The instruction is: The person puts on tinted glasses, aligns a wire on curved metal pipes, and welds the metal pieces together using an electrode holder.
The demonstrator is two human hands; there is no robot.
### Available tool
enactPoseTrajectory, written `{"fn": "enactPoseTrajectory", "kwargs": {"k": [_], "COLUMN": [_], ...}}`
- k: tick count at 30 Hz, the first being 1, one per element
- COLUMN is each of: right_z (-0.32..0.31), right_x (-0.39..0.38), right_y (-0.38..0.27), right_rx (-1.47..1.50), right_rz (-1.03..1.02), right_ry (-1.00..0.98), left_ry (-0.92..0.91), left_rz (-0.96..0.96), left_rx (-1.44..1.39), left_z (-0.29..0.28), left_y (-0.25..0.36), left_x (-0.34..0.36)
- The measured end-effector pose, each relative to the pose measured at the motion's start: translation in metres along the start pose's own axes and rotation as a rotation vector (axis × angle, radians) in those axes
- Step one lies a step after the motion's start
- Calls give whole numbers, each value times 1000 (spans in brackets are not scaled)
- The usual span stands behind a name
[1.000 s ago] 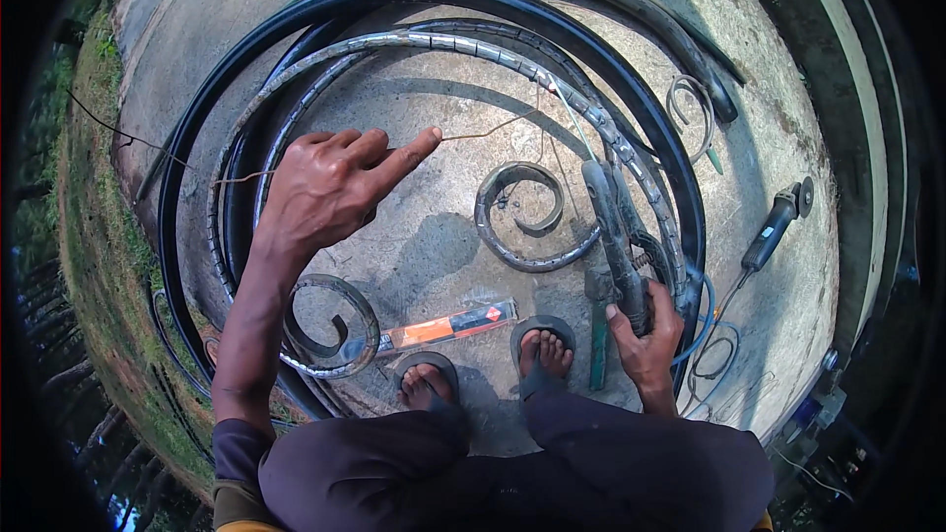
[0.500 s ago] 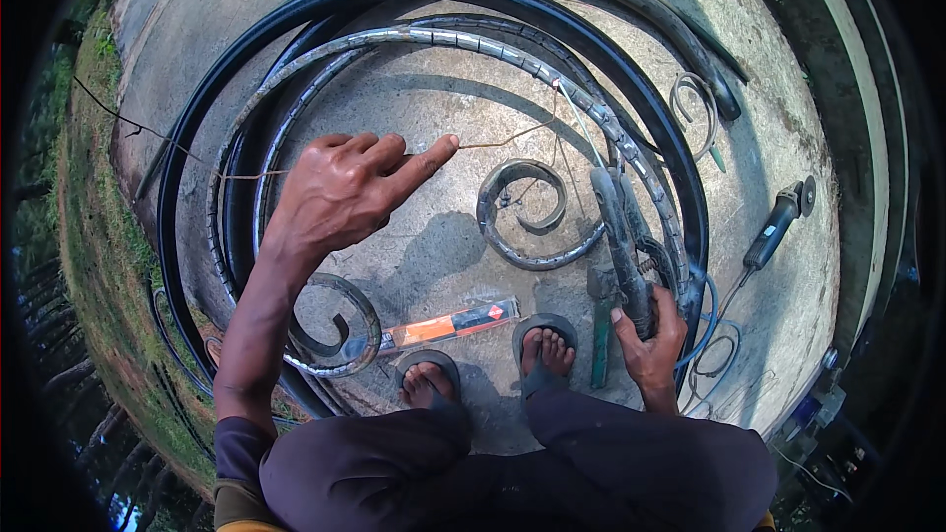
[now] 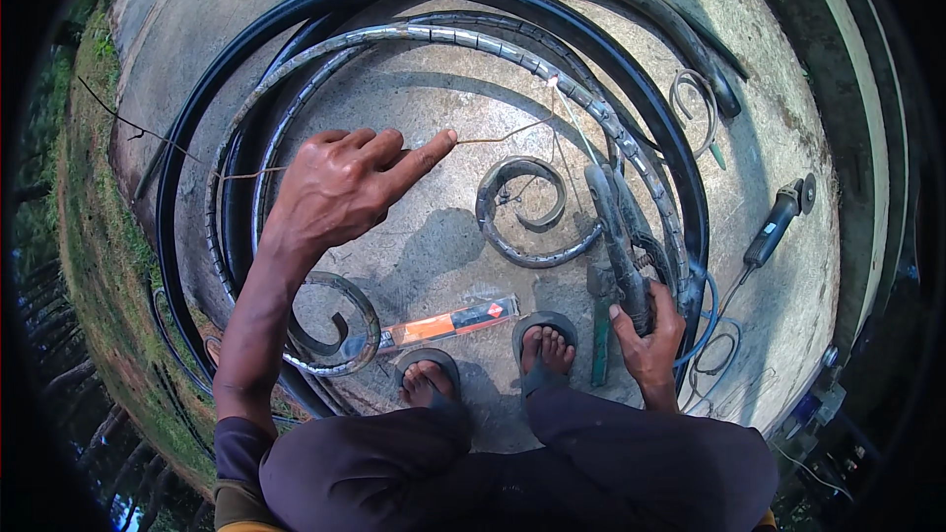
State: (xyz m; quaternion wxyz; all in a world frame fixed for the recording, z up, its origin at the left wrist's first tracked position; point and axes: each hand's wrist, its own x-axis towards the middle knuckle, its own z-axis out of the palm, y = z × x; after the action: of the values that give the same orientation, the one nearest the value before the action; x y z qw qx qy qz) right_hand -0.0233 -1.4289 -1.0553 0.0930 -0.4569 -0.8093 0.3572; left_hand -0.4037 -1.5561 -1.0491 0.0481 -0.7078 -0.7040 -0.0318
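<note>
On a bare concrete slab (image 3: 414,99) ringed by curved metal bands (image 3: 493,39), the left hand (image 3: 340,182) stretches open at ten o'clock, touching a thin wire (image 3: 503,135). The right hand (image 3: 648,330), at four o'clock, grips the welding holder (image 3: 616,236) beside the iron scroll (image 3: 522,207). Its tip is near the bare toes; a slip could burn them.

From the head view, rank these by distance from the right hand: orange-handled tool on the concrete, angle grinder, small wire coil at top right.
From the right hand:
1. Orange-handled tool, to its left, by the feet.
2. Angle grinder, up to its right.
3. Small wire coil, farthest, top right.
</note>
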Motion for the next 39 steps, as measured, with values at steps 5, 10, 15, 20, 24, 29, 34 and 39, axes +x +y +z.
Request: {"fn": "enactPoseTrajectory", "kwargs": {"k": [5, 10, 15, 20, 24, 29, 34, 39], "right_z": [0, 0, -2, 0, 0, 0, -1, 1], "right_x": [-1, -5, -4, -3, -2, -3, -2, -6], "right_y": [1, 3, 1, 2, 1, 4, 2, 7], "right_rx": [2, 17, 20, 1, -8, -5, -3, 44], "right_rz": [-9, 15, 11, 9, -3, 16, 36, -6], "right_ry": [5, 22, 16, 20, 17, 5, -11, 19], "left_ry": [-110, 39, 31, -96, -110, 22, 20, 46], "left_rz": [-9, 7, 10, -6, -10, 12, 13, 13], "left_rx": [-24, -26, -25, -29, -21, -4, -2, -49], "left_z": [-6, 0, 0, -5, -6, 0, 0, -2], "left_y": [1, 2, 1, 2, 2, 2, 1, 2], "left_x": [1, 1, 2, 1, 1, 2, 1, 0]}}
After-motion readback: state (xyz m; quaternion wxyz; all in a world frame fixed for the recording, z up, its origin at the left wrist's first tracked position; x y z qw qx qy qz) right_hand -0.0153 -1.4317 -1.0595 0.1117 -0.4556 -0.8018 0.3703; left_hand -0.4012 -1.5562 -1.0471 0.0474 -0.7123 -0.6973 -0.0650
